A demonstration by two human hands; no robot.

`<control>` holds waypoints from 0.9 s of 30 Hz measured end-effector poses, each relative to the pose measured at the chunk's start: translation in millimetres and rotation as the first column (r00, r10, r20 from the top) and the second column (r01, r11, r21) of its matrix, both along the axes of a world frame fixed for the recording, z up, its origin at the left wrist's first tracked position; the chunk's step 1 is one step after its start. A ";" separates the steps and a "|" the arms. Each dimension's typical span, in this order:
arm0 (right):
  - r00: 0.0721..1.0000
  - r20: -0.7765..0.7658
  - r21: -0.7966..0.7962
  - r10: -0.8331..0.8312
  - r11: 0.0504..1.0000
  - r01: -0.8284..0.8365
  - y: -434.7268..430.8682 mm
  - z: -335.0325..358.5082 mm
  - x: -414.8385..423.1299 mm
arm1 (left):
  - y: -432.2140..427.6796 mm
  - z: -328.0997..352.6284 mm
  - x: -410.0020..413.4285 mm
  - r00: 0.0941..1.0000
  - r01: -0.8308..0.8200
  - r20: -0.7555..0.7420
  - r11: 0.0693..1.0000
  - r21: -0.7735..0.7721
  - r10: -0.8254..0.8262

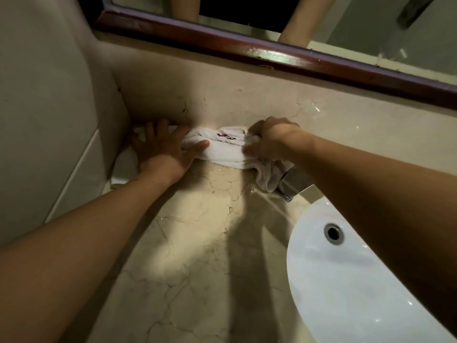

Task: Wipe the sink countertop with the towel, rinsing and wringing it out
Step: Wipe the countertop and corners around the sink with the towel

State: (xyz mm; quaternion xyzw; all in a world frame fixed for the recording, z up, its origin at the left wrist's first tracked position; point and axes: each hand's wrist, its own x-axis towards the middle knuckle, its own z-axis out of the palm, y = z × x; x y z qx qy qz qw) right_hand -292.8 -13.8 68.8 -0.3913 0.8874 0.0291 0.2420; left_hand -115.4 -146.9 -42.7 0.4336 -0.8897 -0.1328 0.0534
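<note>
A white towel [226, 149] with dark red stitching lies bunched along the back of the beige marble countertop [197, 231], against the backsplash. My left hand [160, 147] presses flat on the towel's left end in the corner, fingers spread. My right hand [272, 139] is closed around the towel's right end, knuckles up. A loose tail of the towel hangs down beside the chrome faucet [291, 185]. The white sink basin [346, 280] with its overflow hole sits at the lower right, partly hidden by my right forearm.
A dark wooden mirror frame [247, 45] runs above the backsplash [247, 105], reflecting a person's arms. A pale wall [49, 107] closes the left side. The counter surface shows wet streaks near the faucet.
</note>
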 end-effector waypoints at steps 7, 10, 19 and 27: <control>0.988 -0.145 -0.020 -0.045 0.999 0.042 4.4 -27.5 22.2 | -1.6 -5.9 13.9 0.997 0.051 -0.060 0.994 -0.100 -0.057; 0.983 -0.176 -0.051 -0.044 0.998 0.036 13.5 -28.5 30.5 | 3.9 -5.8 31.2 0.996 0.054 -0.072 0.996 -0.071 -0.059; 0.909 -0.327 0.037 0.261 0.964 -0.263 42.7 -10.3 78.0 | 46.1 -0.2 95.0 0.996 0.042 -0.069 0.993 -0.112 -0.050; 0.997 -0.058 -0.168 -0.041 0.985 0.031 55.5 -76.4 93.1 | 34.8 -1.2 99.1 0.969 0.210 0.173 0.957 -0.203 -0.176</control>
